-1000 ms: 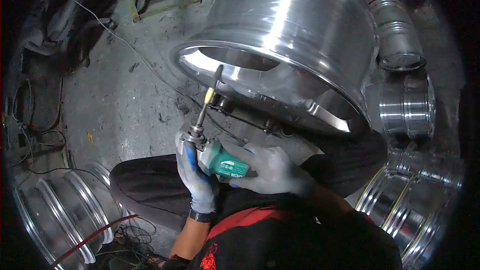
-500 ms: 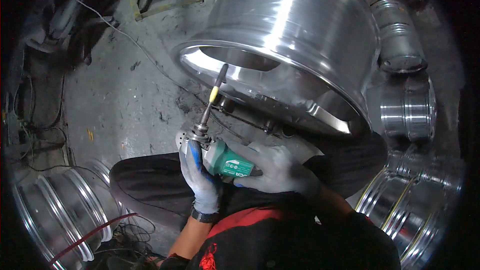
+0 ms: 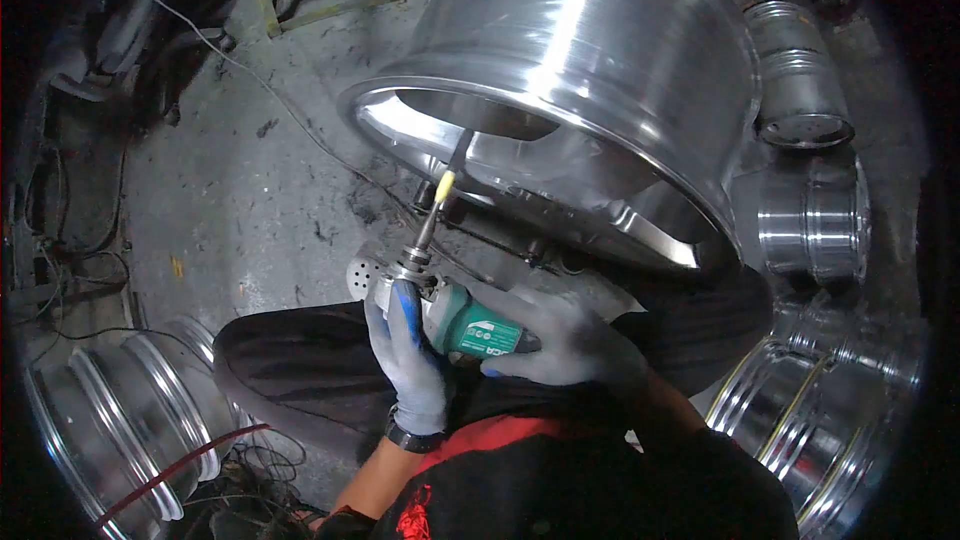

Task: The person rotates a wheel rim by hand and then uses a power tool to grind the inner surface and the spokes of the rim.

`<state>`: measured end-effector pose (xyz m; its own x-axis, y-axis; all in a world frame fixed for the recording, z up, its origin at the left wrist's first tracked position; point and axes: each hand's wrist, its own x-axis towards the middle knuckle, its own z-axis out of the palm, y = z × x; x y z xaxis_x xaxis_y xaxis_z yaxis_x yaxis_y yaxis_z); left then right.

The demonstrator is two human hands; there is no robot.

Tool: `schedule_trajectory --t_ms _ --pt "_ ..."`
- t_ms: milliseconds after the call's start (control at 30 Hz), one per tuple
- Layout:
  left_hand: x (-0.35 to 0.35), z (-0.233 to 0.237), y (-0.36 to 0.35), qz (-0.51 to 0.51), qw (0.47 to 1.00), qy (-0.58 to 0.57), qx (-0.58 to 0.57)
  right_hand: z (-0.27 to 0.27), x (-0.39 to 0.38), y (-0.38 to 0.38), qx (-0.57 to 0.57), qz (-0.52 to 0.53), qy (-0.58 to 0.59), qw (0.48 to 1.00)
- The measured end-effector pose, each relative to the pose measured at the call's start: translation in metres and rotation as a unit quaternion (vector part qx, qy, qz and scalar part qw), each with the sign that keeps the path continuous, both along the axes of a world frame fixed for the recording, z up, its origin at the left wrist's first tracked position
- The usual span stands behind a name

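Observation:
A green angle grinder (image 3: 480, 330) lies across my lap, held in both gloved hands. My left hand (image 3: 408, 340) is closed around its metal head, while my right hand (image 3: 570, 335) wraps the rear of the green body. From the head a long shaft (image 3: 428, 230) with a yellow band reaches up and away from me. Its dark tip overlaps the edge of a window opening in the face of a large polished wheel rim (image 3: 600, 30). The rim lies tilted on its side in front of me, face toward my knees.
More metal rims stand at the right (image 3: 812, 215) and lower left (image 3: 120, 410). A grey cable (image 3: 270, 90) runs across the concrete floor (image 3: 220, 180). At the top left is a metal frame (image 3: 330, 10), and a red hose (image 3: 180, 475) crosses the lower left rims.
Both hands and the grinder have shifted slightly right. The shaft tip has moved right along the window opening, and the shaft leans a little more to the right.

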<state>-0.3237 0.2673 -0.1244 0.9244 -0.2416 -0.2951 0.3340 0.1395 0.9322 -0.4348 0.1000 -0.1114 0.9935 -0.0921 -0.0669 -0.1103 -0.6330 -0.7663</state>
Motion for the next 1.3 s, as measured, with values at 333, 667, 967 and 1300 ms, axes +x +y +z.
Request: schedule_trajectory --t_ms 333,667,967,1300 --pt "0.002 0.006 0.005 0.002 0.999 -0.029 0.04 -0.006 0.003 -0.003 0.014 0.007 -0.051 0.999" --pt "0.025 0.017 0.014 -0.107 0.985 0.131 -0.045 -0.005 -0.002 -0.009 0.056 0.004 0.034 0.998" --pt "0.023 0.003 0.023 -0.174 0.969 0.154 -0.081 -0.012 -0.011 -0.011 0.102 -0.005 0.069 0.992" --pt "0.02 -0.017 0.038 -0.205 0.975 -0.059 0.057 -0.01 -0.003 -0.007 0.091 0.007 0.063 0.994"
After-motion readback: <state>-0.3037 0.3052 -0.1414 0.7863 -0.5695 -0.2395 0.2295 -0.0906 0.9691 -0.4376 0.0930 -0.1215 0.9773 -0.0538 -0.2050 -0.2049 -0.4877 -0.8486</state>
